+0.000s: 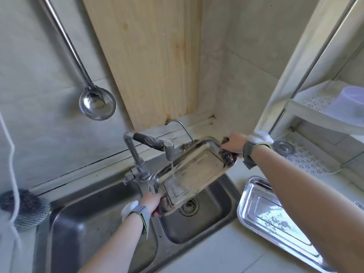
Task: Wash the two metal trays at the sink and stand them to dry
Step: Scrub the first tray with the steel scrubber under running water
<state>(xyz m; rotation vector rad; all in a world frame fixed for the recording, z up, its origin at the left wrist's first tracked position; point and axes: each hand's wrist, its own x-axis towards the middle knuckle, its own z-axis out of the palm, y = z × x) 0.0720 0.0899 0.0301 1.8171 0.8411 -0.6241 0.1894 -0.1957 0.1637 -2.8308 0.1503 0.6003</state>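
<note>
So we've got one metal tray (pixel 193 174) tilted over the right sink basin (pixel 216 215) with water from the faucet (pixel 169 148) running onto it. Our left hand (pixel 152 199) is curled round its near corner, and our right hand (pixel 235 142) is clutching a dark scouring pad (pixel 228 157) pressed on the far corner rim. The second tray (pixel 264 209) lies flat on the counter (pixel 216 251) just right of that basin, partly under our right forearm, and a ladle (pixel 97 104) hangs on the wall, upper left.
</note>
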